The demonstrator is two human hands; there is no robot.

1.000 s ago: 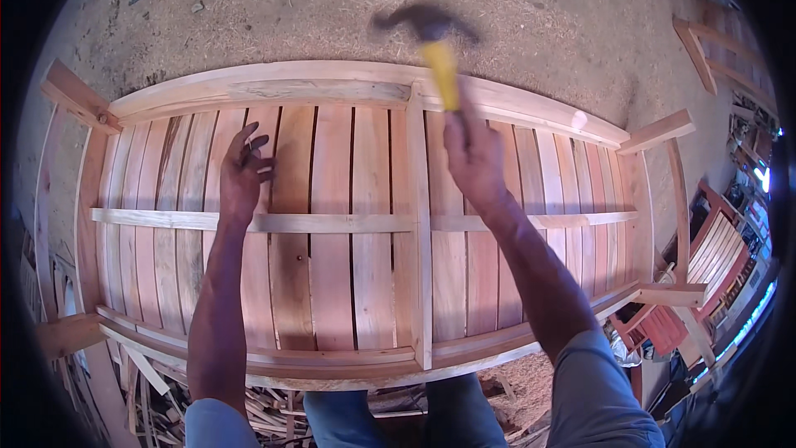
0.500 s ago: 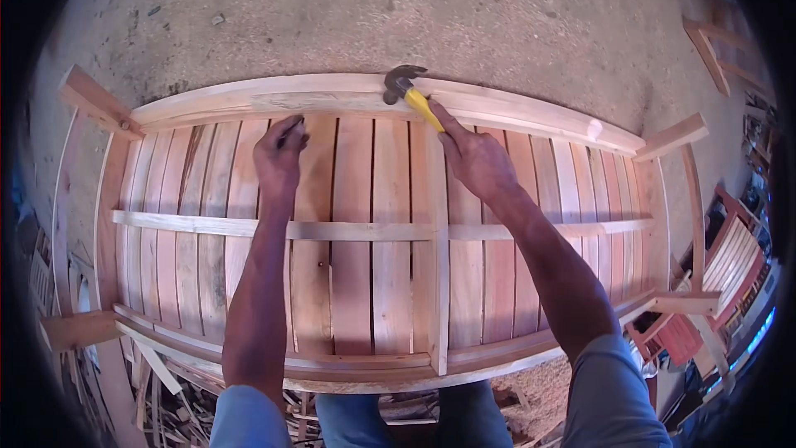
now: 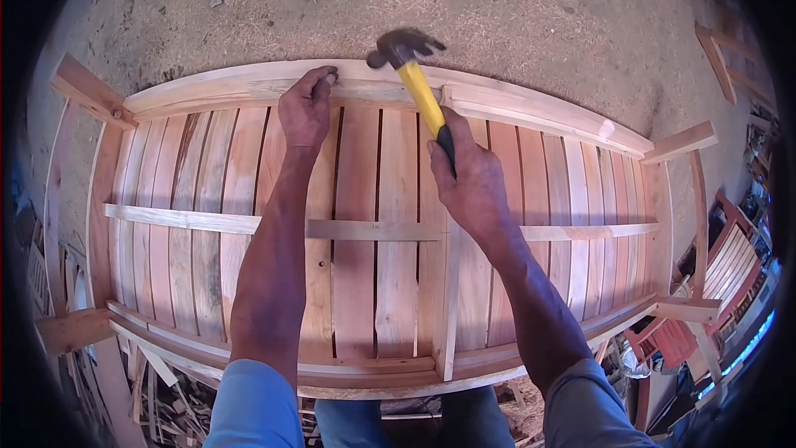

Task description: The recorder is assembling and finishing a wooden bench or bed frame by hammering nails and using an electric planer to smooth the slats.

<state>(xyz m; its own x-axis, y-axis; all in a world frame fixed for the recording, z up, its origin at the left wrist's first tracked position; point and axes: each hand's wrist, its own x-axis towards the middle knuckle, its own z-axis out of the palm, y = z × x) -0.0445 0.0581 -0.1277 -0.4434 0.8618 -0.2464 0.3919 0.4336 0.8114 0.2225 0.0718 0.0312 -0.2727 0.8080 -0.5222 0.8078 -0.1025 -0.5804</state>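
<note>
A wide slatted wooden frame (image 3: 207,224) of pale and reddish boards lies in front of me. My right hand (image 3: 468,178) grips a claw hammer (image 3: 410,66) by its yellow and black handle, the dark head raised just above the frame's far rail (image 3: 514,104). My left hand (image 3: 307,108) rests on that far rail, fingertips pinched together as if on something small, too small to make out. A loose thin strip (image 3: 452,282) runs from near to far across the slats under my right forearm.
Sandy, sawdust-strewn ground (image 3: 497,8) stretches beyond the frame. Wood offcuts and scraps (image 3: 157,398) lie at the lower left. At the right stand other slatted wooden pieces, some red (image 3: 730,265). Short wooden blocks (image 3: 87,91) stick out at the frame's corners.
The hammer went down to the far rail and has lifted slightly again. My left hand slid from the slats up to the far rail, fingertips now pinched there.
</note>
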